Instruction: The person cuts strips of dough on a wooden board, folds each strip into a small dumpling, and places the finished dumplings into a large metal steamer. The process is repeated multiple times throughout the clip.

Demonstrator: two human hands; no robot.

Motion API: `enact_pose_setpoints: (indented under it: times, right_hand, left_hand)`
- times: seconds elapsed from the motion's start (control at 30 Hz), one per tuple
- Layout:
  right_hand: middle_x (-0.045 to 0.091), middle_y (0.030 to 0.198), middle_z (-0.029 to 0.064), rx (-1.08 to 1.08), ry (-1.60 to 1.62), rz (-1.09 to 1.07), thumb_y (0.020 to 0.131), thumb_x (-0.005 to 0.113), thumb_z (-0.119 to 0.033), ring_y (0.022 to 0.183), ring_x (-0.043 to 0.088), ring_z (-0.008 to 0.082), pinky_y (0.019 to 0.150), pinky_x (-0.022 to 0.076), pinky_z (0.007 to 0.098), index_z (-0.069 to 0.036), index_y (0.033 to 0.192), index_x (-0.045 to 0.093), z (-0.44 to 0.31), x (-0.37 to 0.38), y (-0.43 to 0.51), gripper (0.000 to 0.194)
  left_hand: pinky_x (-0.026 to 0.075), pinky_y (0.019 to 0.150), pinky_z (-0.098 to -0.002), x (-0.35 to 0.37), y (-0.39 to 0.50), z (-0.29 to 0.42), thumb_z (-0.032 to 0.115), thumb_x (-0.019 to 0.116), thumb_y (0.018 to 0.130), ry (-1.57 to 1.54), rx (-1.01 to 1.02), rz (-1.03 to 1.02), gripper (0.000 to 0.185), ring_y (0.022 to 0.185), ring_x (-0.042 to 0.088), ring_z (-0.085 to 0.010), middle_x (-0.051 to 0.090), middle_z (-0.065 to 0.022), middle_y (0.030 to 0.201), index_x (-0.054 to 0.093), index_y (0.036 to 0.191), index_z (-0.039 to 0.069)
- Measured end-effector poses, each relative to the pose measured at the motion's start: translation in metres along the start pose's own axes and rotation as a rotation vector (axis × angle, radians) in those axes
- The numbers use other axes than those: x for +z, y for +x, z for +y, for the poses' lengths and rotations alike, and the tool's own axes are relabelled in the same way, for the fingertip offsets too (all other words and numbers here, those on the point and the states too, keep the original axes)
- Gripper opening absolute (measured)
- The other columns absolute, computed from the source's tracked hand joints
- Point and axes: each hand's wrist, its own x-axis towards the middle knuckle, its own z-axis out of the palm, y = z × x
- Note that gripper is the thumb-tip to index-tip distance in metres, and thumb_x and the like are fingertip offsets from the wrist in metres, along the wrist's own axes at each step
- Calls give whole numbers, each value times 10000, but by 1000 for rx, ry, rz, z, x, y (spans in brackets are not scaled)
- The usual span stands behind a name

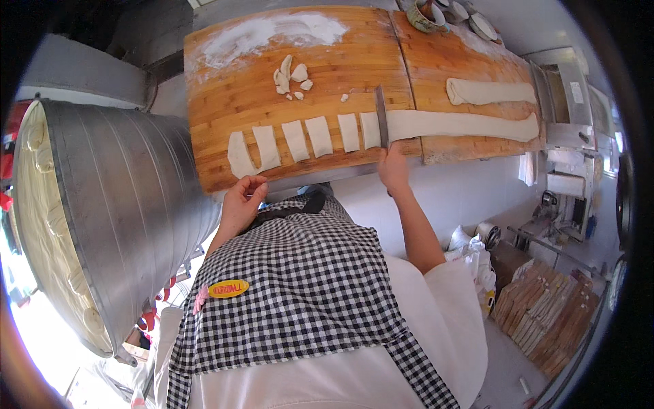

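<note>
My right hand point(394, 171) grips the handle of a knife point(381, 117) at the front edge of the wooden board point(357, 66). The upright blade crosses a long dough strip point(460, 125), between its main length and a short dough piece point(370, 130) on the left. Several flat cut pieces, such as this dough slice point(319, 137), lie in a spaced row farther left. The two leftmost touch near their lower ends. My left hand point(242, 202) hovers by the board's front edge below them, fingers loosely curled, with nothing visible in it.
Small dough scraps point(292, 76) and a patch of flour point(276, 33) lie towards the back. A folded dough roll point(490, 92) rests at right, below a patterned bowl point(425, 18). A large metal vessel point(127, 168) stands close on the left. Stacked wooden boards point(544, 312) are at lower right.
</note>
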Motion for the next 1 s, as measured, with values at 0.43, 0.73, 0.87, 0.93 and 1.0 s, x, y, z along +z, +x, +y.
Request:
enact_pose_setpoints:
  times: [0.43, 0.73, 0.87, 0.93, 1.0]
  right_hand:
    - [616, 905, 302, -20, 17, 27, 953, 520, -243, 845, 588, 486, 730, 465, 537, 14, 1054, 436, 24, -18, 12, 288]
    - [615, 871, 270, -189, 52, 363, 962, 511, -262, 836, 594, 462, 725, 461, 539, 13, 980, 498, 55, -36, 34, 275]
    - [629, 863, 263, -122, -44, 68, 964, 513, -259, 816, 606, 458, 717, 469, 539, 4, 996, 505, 60, -42, 53, 265]
    - [627, 861, 267, -133, 63, 252, 954, 529, -266, 829, 602, 468, 719, 470, 525, 19, 996, 503, 66, -48, 56, 290]
    - [624, 866, 277, -166, 313, 472, 942, 542, -270, 837, 597, 485, 737, 472, 526, 25, 986, 510, 70, -51, 52, 299]
  left_hand:
    - [495, 821, -270, -6, 11, 4, 209, 601, 965, 5, 63, -30, 256, 936, 622, -128, 671, -48, 1033, 604, 1141, 23]
    - [501, 789, -245, 1, 10, 15, 187, 643, 935, 29, 65, 28, 240, 855, 620, -102, 677, -36, 914, 639, 1095, 8]
    - [504, 803, -248, -4, 15, 12, 198, 648, 935, -67, 70, 40, 241, 860, 623, -106, 679, -40, 915, 639, 1085, 10]
    - [496, 779, -253, -7, 17, 11, 211, 621, 954, -1, 110, 16, 252, 894, 633, -117, 683, -41, 969, 617, 1124, 26]
    - [495, 768, -257, -9, 18, 10, 219, 607, 964, 36, 115, 17, 259, 911, 638, -123, 684, -42, 1000, 606, 1144, 33]
